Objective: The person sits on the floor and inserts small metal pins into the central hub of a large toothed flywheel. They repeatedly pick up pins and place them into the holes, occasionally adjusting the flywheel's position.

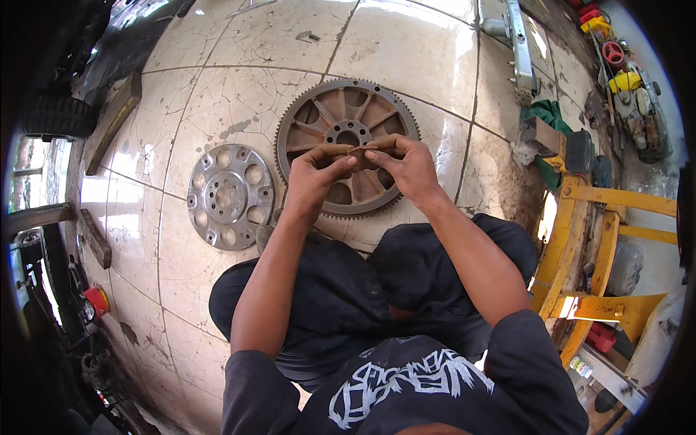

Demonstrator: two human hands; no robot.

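Note:
A rusty toothed flywheel (338, 110) with spokes and a drilled hub lies flat on the tiled floor in front of me. Above its hub, my left hand (319, 170) is closed in a pinch, thumb and fingers together. My right hand (408, 168) pinches in the same way, its fingertips nearly meeting the left's. Anything between the fingertips is too small to make out. To the left, a shiny round metal plate (231, 174) with large and small holes rests on the floor, apart from both hands.
A yellow frame (625, 197) stands on the right, near a wooden block (544, 136) and a green cloth (549, 112). Wooden pieces (114, 123) and a black tyre (58, 116) are at the left. A metal bar (519, 54) lies at the far right.

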